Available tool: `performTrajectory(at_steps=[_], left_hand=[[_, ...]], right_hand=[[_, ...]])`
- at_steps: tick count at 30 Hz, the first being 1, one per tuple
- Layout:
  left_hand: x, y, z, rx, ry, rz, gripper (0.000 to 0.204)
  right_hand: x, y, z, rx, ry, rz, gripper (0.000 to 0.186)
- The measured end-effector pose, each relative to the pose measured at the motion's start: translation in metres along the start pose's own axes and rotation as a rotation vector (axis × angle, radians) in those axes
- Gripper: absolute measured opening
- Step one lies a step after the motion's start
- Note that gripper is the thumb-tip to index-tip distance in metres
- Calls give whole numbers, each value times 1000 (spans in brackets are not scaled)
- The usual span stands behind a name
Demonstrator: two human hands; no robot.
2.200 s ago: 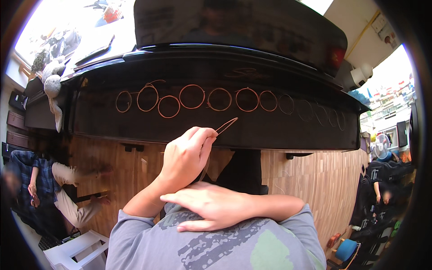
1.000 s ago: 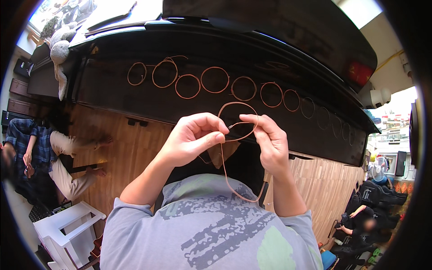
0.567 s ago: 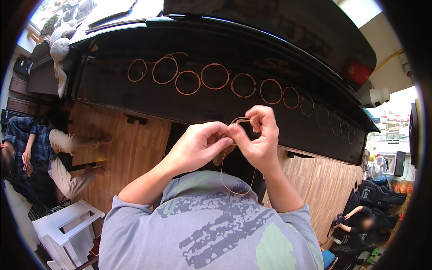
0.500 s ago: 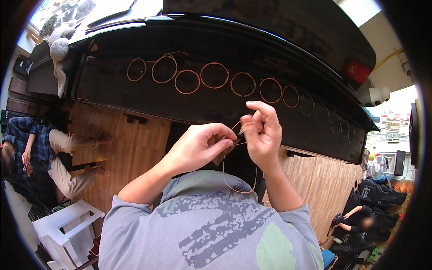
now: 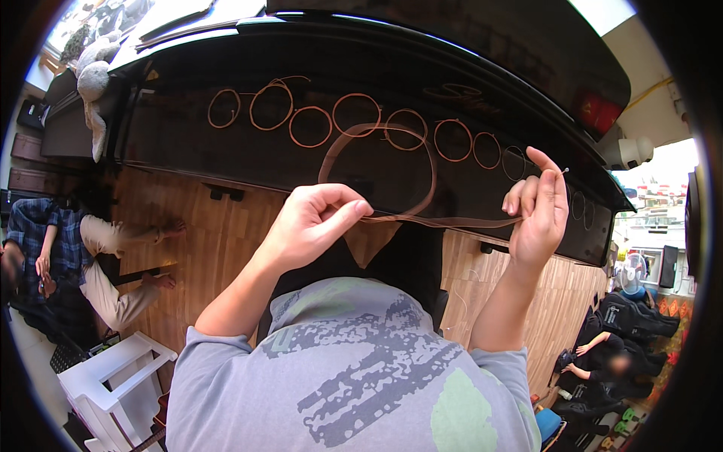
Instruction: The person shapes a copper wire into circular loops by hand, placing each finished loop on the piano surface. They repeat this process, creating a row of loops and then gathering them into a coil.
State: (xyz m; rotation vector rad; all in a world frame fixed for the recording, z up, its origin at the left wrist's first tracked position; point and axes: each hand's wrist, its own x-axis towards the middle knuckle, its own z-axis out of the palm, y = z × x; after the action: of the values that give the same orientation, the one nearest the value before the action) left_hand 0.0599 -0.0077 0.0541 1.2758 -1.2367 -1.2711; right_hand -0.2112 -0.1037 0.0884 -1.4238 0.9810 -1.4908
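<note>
My left hand (image 5: 320,226) pinches the copper-coloured wire (image 5: 410,218) with thumb and forefinger closed, apparently to fix the crossing point of its loop. My right hand (image 5: 536,215), index raised and other fingers curled, holds the strand out sideways, probably to keep it extended; its exact contact is hidden. The loop, blurred, stands upward between my hands. Beyond, wire coils (image 5: 453,161) lie in a row on the black surface (image 5: 226,162), mostly apart, presumably to prevent tangling.
</note>
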Motion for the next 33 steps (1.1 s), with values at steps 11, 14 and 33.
performTrajectory(at_steps=[11, 14, 33], left_hand=[[2, -15, -17, -526, 134, 179, 16], [6, -12, -15, -658, 122, 191, 21], [-31, 14, 18, 857, -189, 272, 73]], right_hand=[[-11, -14, -47, -50, 66, 190, 39], [-17, -8, -50, 52, -147, 219, 45], [-21, -34, 46, 860, -639, 523, 37]])
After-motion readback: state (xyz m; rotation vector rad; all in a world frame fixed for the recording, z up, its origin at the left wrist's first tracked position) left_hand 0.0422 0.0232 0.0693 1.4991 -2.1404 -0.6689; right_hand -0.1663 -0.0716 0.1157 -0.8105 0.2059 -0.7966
